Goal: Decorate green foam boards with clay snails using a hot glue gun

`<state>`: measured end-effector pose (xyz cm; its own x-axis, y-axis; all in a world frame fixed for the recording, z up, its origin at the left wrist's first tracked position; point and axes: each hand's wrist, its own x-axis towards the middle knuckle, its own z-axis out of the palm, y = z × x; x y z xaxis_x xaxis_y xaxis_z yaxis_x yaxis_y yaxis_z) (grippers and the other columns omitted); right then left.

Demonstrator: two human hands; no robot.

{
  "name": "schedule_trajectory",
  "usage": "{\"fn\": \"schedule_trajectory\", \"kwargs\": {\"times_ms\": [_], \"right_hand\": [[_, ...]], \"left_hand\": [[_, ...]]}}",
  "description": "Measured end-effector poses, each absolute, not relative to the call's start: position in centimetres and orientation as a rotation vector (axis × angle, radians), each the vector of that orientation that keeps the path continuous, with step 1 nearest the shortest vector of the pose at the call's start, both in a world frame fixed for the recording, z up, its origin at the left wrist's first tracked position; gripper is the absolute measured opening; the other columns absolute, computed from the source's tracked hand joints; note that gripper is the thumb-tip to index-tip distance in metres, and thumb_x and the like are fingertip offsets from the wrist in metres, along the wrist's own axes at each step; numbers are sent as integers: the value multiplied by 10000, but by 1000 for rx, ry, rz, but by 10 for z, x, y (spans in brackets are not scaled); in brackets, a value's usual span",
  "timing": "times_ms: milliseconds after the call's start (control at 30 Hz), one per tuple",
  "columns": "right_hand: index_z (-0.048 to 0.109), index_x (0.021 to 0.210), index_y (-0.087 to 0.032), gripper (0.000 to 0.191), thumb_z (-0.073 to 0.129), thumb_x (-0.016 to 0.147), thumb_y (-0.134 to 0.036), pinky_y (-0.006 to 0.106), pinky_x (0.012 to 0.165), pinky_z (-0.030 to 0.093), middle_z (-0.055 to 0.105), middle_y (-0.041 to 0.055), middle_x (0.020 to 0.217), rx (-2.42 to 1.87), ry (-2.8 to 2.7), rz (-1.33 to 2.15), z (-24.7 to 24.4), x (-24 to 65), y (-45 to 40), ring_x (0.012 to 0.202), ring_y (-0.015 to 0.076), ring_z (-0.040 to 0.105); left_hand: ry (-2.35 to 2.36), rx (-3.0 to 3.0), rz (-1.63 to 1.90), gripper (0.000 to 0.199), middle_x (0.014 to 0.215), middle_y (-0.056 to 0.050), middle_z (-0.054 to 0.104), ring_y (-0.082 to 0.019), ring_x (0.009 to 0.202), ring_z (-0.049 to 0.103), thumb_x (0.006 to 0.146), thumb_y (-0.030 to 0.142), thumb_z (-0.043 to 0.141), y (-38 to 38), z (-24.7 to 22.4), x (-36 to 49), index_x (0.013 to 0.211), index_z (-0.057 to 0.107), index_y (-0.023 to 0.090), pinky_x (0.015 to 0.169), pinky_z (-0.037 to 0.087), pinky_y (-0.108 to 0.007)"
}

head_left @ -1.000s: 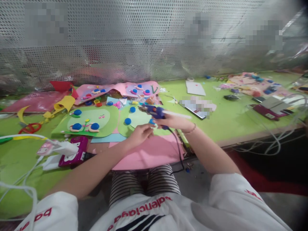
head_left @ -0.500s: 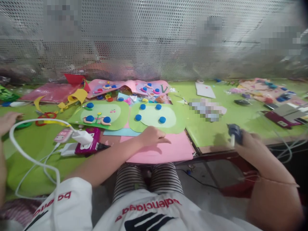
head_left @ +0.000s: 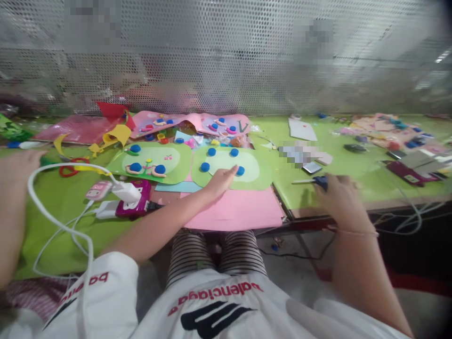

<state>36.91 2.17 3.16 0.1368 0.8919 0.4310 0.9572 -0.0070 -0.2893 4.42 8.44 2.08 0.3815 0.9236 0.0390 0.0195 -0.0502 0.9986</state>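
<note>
My left hand [head_left: 219, 181] lies flat and open on a green foam sheet [head_left: 259, 176], fingertips touching it right beside a blue round piece [head_left: 240, 170]; three more blue pieces [head_left: 212, 151] sit on the sheet's pale oval. My right hand [head_left: 339, 197] rests on the green table [head_left: 353, 165] near its front edge. It holds a blue glue gun [head_left: 320, 181] that lies low on the surface, with its white stick pointing left. A pink sheet [head_left: 243, 212] lies under my left wrist.
Another green sheet with blue-shelled snails [head_left: 151, 162] lies to the left. A purple power strip [head_left: 136, 205] with white plug and cable [head_left: 60, 226] sits front left. Another person's arm [head_left: 12, 202] is at far left. Perforated metal screen [head_left: 226, 61] closes the back; craft scraps lie far right.
My right hand has lowered the glue gun onto the table at the right. My left hand has slid forward from the pink sheet onto the green sheet.
</note>
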Motion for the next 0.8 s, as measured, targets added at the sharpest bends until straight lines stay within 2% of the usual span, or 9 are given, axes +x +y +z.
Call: {"fn": "schedule_trajectory", "kwargs": {"times_ms": [67,133,167,333,467,500,600,667,800], "right_hand": [[613,1045,-145,274,497,848,-295,558,884,447,585,198,1006,-1758,-1861,-245,47,322,14,971,351,586],[625,1032,-177,220,489,882,-263,432,802,520,611,128,955,-1469,-2010,-63,58,276,10,841,240,619],[632,1018,-184,201,489,890,-243,403,779,528,617,119,944,-1347,-2084,12,62,255,10,826,221,622],[635,977,-194,137,541,883,-229,402,801,528,610,111,953,-993,-2192,152,66,194,28,888,221,610],[613,955,-183,135,616,820,-175,351,752,535,563,72,901,-948,-2120,280,61,174,48,797,171,579],[606,926,-174,139,644,793,-164,334,719,533,550,63,879,-965,-2090,301,60,170,52,762,159,562],[591,811,-153,134,701,735,-142,299,674,511,512,47,839,-1036,-2103,347,65,161,63,719,132,516],[599,756,-141,100,694,738,-117,280,672,490,502,43,828,-1060,-2198,382,72,157,72,700,112,493],[633,659,-142,133,636,784,-94,228,597,421,519,12,710,-995,-2375,468,78,154,96,645,82,474]], "left_hand": [[838,1197,910,655,357,54,205,-71,357,232,877,674,379,87,23,46,442,235,206,441,179,-279],[759,1032,881,670,353,59,185,-58,336,211,876,674,385,89,24,46,443,212,193,418,145,-266],[729,977,868,670,360,61,183,-53,333,203,876,670,393,89,25,46,450,208,187,410,135,-260],[599,797,827,658,382,71,178,-46,348,159,850,705,380,91,24,43,483,225,182,377,153,-231],[551,695,790,680,498,46,337,11,402,288,924,634,75,93,26,42,562,377,143,436,154,-159],[542,678,796,699,541,38,383,12,430,338,919,637,63,94,27,42,595,419,129,441,174,-148],[543,616,854,672,578,29,434,-36,471,415,840,737,249,96,29,41,632,478,140,406,274,-152],[575,576,879,681,505,40,365,-47,409,339,807,761,266,98,28,39,573,458,151,370,269,-168],[598,528,899,734,359,59,147,-43,320,161,761,795,173,106,23,34,391,272,169,331,203,-178]]}}
